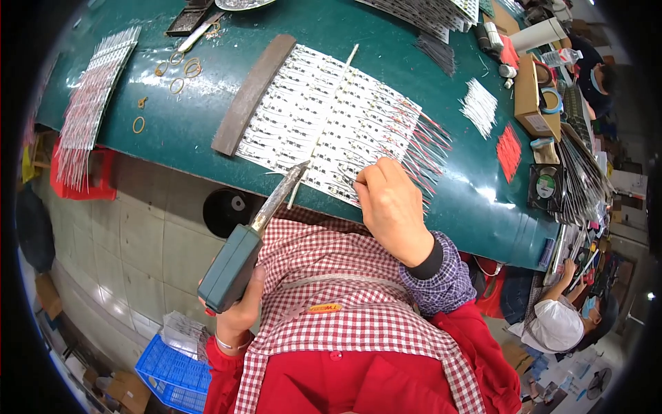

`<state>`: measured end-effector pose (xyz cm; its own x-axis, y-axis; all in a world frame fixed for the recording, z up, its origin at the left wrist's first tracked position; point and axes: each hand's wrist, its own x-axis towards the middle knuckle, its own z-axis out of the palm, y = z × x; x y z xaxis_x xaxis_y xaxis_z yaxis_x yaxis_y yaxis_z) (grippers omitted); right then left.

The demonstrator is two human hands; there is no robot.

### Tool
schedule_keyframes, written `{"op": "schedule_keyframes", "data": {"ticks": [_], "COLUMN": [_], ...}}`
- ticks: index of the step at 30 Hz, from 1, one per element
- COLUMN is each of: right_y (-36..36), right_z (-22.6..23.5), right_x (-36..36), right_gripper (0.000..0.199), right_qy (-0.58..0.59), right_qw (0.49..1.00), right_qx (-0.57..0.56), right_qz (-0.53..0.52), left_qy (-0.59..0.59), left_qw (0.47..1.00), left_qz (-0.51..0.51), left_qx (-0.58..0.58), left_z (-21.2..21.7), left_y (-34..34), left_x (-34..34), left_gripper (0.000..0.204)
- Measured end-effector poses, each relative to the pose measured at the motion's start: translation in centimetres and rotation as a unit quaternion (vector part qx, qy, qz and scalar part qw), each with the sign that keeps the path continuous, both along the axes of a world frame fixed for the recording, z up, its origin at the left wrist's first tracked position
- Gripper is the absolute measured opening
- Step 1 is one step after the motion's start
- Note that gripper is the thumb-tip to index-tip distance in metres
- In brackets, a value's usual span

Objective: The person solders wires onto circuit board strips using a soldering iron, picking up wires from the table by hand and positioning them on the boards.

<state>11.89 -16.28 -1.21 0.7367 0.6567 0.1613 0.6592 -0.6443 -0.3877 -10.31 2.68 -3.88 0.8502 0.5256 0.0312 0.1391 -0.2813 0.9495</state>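
My left hand (244,309) is closed around the dark green body of a soldering gun (236,265). Its metal barrel points up, and the tip is at the near edge of a white panel of small circuit boards (289,114). My right hand (394,210) is in a pinch over the panel's near right part, next to thin dark wires; what lies between its fingertips is too small to make out. A thin pale strip (336,99) runs across the panel. Red and black wires (429,148) stick out along its right side, and a dark bar (254,96) lies along its left.
Another wired panel (96,96) overhangs the table's left edge above a red stool (103,176). Rubber bands (192,67) lie at the back left. White wires (478,107), red wires (509,152) and a cardboard box (534,103) are on the right. A co-worker (562,321) sits beyond.
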Motion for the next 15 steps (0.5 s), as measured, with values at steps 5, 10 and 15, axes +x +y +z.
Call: {"op": "schedule_keyframes", "data": {"ticks": [5, 10, 15], "right_y": [-0.7, -4.1, -6.6], "right_z": [0.5, 3.7, 3.3], "right_x": [0.1, 2.3, 11.2], "right_gripper": [0.010, 0.010, 0.007], "right_qy": [0.009, 0.056, -0.081], "right_qw": [1.000, 0.998, 0.992], "right_qx": [-0.022, -0.001, 0.019], "right_qz": [-0.013, -0.016, -0.090], "left_qy": [-0.001, -0.028, -0.040], "left_qw": [0.997, 0.996, 0.998], "left_qz": [0.053, 0.065, 0.040], "left_qx": [-0.060, -0.047, -0.041], "left_z": [0.2, -0.9, -1.2], "left_y": [-0.7, -0.2, 0.4], "left_x": [0.8, 0.6, 2.3], "left_gripper": [0.033, 0.040, 0.039]}}
